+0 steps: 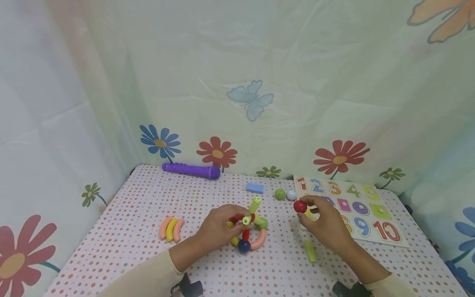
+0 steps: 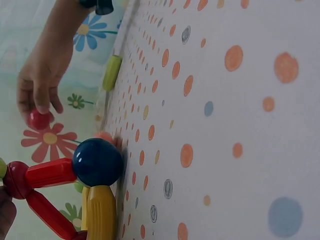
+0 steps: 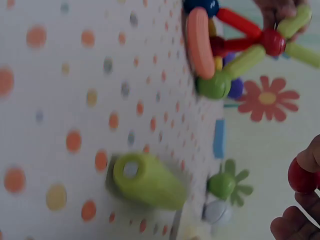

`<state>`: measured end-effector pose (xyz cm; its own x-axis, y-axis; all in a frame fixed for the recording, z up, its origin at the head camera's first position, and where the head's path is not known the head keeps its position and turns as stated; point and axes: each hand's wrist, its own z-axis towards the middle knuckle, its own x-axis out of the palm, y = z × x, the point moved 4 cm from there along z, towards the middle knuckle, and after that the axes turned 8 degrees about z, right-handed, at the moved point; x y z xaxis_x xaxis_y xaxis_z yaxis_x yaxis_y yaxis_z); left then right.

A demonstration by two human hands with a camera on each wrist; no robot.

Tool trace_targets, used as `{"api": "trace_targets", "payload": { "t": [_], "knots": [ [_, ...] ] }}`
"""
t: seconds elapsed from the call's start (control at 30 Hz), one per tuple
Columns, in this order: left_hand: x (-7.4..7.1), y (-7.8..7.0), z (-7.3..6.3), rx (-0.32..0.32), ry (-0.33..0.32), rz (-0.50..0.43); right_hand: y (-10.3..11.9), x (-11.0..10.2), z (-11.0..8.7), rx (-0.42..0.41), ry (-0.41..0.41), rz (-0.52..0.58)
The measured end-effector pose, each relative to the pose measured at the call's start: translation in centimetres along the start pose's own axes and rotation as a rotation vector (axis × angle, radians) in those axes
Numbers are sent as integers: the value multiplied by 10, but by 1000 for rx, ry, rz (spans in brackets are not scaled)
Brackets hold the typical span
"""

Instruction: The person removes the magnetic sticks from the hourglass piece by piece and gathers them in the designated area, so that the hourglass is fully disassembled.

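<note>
"Around the middle of the dotted table [image 1: 122, 251], what's the left hand [image 1: 219, 226] up to on your feed?"

"Gripping the upper part of a stick-and-ball build [image 1: 246, 235], fingers curled in close to the red hub [image 3: 273, 42]. Too much overlap for me to say which piece takes most of the grip. Down low, the dark blue ball [image 2: 97, 162] and pink curved stick [image 3: 200, 42] look like they're sitting on the table, so my guess is the hand's just steadying a top that might lean otherwise."

"And the right one?"

"Right hand [image 1: 326, 222] has a red ball [image 1: 299, 206] pinched between thumb and fingers, up in the air to the right of the build and apart from it. I'd say it's held out at the tips so most of the ball is uncovered and easy to turn."

"Why's that green stick [image 1: 310, 251] lying loose?"

"Within easy reach of the right hand, I reckon. On my right wrist cam its end shows a grey disc, maybe a magnet, which would explain how the build hangs together."

"Other bits?"

"Three curved pieces [image 1: 172, 229] side by side at left, loose green ball [image 1: 280, 194] and white ball [image 1: 291, 194] paired by the number board [image 1: 308, 182]. Looks sorted by shape to me. Blue block [image 1: 255, 188] and purple microphone [image 1: 191, 170] lie further back, probably to leave elbow room."
</note>
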<state>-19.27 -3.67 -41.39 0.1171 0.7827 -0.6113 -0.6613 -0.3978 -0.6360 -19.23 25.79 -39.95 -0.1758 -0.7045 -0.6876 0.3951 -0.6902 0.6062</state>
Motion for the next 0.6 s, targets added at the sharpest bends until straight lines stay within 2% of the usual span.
{"api": "trace_targets", "payload": {
  "t": [0.27, 0.43, 0.6],
  "knots": [
    [0, 2, 0, -10, 3, 14, -38, 10, 22, 166, 71, 38],
    [-1, 1, 0, -2, 6, 6, -52, 22, 28, 284, 146, 42],
    [-1, 0, 0, -15, 16, 2, -60, 32, 32, 349, 184, 26]
  ]
}}
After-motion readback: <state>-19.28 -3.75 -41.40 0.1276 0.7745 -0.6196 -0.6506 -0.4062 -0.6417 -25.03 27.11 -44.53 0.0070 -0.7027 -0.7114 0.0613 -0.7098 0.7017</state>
